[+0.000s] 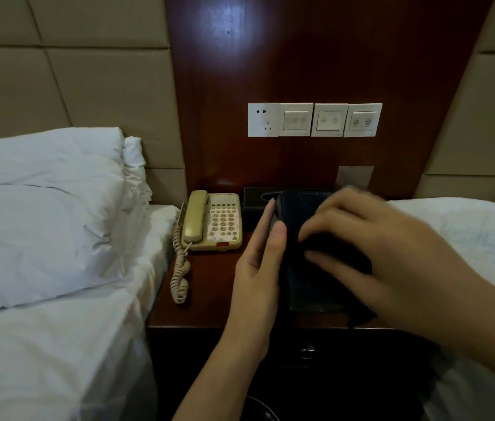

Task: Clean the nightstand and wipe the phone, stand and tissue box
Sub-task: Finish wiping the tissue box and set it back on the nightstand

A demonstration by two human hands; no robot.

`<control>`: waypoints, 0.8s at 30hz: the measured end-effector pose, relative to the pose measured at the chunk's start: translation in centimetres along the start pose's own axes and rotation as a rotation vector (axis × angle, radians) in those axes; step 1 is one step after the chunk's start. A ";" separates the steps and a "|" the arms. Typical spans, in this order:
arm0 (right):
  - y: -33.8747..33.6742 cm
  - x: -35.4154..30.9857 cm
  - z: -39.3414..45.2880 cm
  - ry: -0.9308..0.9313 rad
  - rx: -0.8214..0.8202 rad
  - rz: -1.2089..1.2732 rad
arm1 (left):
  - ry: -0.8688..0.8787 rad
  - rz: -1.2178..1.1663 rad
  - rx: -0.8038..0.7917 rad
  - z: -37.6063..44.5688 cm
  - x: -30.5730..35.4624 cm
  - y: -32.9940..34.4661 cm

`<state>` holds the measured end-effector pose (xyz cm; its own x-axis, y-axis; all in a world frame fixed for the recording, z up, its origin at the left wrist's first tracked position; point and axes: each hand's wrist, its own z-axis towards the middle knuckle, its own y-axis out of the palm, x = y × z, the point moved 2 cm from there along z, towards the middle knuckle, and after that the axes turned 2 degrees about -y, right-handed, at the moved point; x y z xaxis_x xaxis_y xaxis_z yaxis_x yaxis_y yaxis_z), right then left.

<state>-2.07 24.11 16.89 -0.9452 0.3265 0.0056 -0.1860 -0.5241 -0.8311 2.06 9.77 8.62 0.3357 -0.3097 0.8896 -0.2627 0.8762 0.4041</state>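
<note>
Left hand grips the edge of a dark flat stand, thumb on its face, holding it above the nightstand. Right hand, blurred, presses a dark cloth onto it with fingers spread. So the stand's wipe looks underway; next, probably set it down. Behind sits the black tissue box, contents hidden; the phone rests left, untouched.

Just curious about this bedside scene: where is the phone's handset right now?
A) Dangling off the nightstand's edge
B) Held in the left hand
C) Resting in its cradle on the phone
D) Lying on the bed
C: the handset lies in its cradle on the beige phone, while both hands are busy with a dark box.
</note>
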 end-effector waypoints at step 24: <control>1.7 -2.6 -2.9 0.076 0.022 0.087 | 0.001 -0.024 -0.087 0.5 -0.7 0.3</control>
<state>0.82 24.66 13.88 -0.9352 0.3371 -0.1086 -0.1110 -0.5701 -0.8140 1.35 10.04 8.25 0.3420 -0.3308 0.8795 -0.1750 0.8972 0.4055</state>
